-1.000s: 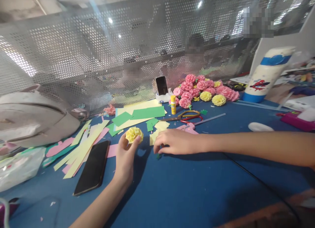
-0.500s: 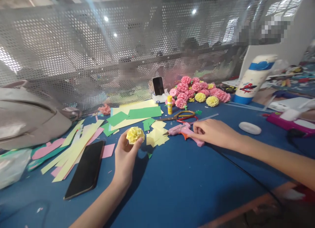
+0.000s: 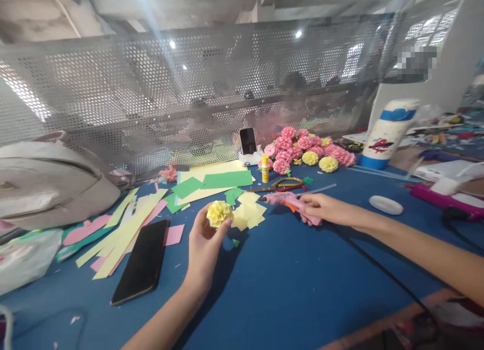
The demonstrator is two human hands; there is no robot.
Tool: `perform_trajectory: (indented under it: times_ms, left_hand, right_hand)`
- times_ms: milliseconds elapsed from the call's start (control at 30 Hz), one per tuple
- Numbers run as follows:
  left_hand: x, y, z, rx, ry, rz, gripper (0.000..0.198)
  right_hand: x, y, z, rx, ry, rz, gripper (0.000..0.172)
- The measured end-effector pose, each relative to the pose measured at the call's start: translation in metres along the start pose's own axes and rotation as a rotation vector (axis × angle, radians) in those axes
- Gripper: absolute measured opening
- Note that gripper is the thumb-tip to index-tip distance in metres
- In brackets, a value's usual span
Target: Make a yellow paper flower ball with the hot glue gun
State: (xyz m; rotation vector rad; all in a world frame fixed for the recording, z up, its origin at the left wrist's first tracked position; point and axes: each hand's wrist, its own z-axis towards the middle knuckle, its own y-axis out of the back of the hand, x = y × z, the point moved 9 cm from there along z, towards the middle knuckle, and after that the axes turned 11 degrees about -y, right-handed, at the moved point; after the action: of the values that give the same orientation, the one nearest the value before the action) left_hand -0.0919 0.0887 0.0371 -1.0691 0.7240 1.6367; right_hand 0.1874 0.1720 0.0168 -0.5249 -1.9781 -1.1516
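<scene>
A yellow paper flower [image 3: 219, 214] is pinched between the thumb and fingers of my left hand [image 3: 204, 241], above the blue table [image 3: 272, 284]. My right hand [image 3: 319, 209] is wrapped around the handle of a pink hot glue gun [image 3: 282, 198] with an orange trigger. Its nozzle points left, toward several yellow paper pieces [image 3: 247, 213] on the table. A black cord trails from the glue gun toward the lower right. Behind it lie scissors [image 3: 291, 182] with coloured handles, and a yellow glue stick [image 3: 265, 169] stands upright.
Pink and yellow paper flowers [image 3: 283, 143] are heaped at the back. A bottle [image 3: 389, 133] and a white oval object [image 3: 385, 205] are on the right. To the left are a black phone [image 3: 141, 261], paper strips [image 3: 124, 234], green paper [image 3: 227, 178] and a bag [image 3: 53, 183].
My right hand has closed around the glue gun's handle, where before it was bent over it. The glue gun has shifted slightly. My left hand still holds the flower; the view has tilted up.
</scene>
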Motion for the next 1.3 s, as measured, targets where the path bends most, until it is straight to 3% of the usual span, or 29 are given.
perform_trajectory:
  times_ms: [133, 300, 433, 600, 933, 1300]
  left_hand:
    - [-0.001, -0.003, 0.000, 0.045, -0.040, -0.005, 0.051]
    - [-0.006, -0.006, 0.001, 0.098, -0.123, 0.028, 0.052]
    - [-0.010, -0.008, 0.000, 0.118, -0.159, 0.067, 0.051]
    - [-0.011, -0.012, 0.000, 0.140, -0.182, 0.130, 0.051]
    - [-0.007, -0.023, -0.003, 0.224, -0.157, 0.141, 0.050]
    - [-0.006, -0.024, -0.003, 0.227, -0.148, 0.107, 0.052]
  right_hand:
    - [0.005, -0.010, -0.003, 0.174, 0.006, 0.237, 0.045]
    - [0.007, -0.030, -0.004, 0.470, -0.175, 0.850, 0.038]
    - [0.019, -0.037, -0.003, 0.593, -0.178, 1.038, 0.032]
    - [0.027, -0.040, -0.002, 0.621, -0.157, 1.034, 0.024]
    - [0.071, -0.041, -0.009, 0.628, 0.095, 0.806, 0.019]
    - [0.069, -0.041, -0.001, 0.550, 0.070, 0.789, 0.024]
